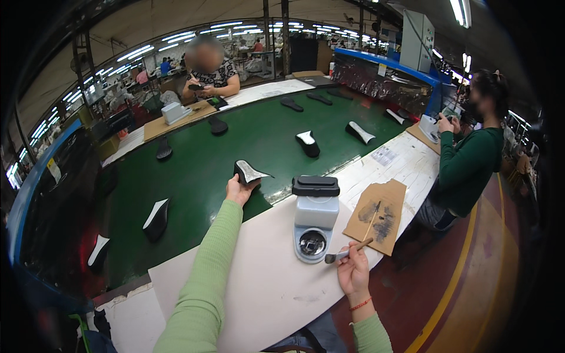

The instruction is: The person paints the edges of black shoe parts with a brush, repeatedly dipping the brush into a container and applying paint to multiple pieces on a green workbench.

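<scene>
Stretched out over the green conveyor belt (194, 182), my left hand (240, 189) is closed round a black wedge shoe sole (250, 172). The sole's whitish-grey upper face is turned up. In my right hand (354, 272) is a brush (350, 252) with a wooden handle, pinched between the fingers, its dark bristles pointing left. Those bristles are close to the round dark dish of a glue dispenser (316, 215), a pale container with a black cap on a grey base. A smudged piece of cardboard (376, 217) lies right of the dispenser.
More wedge soles (157, 220) with white faces and flat dark soles (218, 125) are spread along the belt. A person (209, 76) works across it, another (477, 141) in green at the right. A white board (265, 259) covers my side. Blue-framed housings (388, 70) stand at the belt's ends.
</scene>
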### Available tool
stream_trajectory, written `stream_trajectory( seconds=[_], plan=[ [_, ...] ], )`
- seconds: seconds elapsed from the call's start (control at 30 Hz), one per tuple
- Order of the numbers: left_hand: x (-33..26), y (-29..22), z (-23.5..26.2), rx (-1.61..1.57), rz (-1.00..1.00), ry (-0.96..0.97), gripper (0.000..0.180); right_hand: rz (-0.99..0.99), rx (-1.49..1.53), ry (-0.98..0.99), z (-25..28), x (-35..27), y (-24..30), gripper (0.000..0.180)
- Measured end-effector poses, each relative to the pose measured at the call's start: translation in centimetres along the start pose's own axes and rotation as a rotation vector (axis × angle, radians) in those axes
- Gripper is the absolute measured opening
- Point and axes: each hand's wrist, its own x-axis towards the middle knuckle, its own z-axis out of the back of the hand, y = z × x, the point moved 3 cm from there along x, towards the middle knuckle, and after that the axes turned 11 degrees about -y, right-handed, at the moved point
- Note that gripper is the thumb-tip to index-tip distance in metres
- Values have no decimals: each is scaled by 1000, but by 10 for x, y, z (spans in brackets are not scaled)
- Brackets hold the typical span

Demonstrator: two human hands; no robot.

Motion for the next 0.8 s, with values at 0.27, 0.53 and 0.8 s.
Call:
stream_trajectory(
  seconds=[0.27,0.53,0.8],
  plan=[
    [44,2,0,368,79,-185,31,-4,-11,-43,-3,-2,1,12],
    [-46,-101,24,1288,-795,-386,21,9,11,-69,1,-5,0,14],
    [-201,-203,106,1230,-1431,-472,15,-17,82,-7,9,-5,1,19]
  ],
)
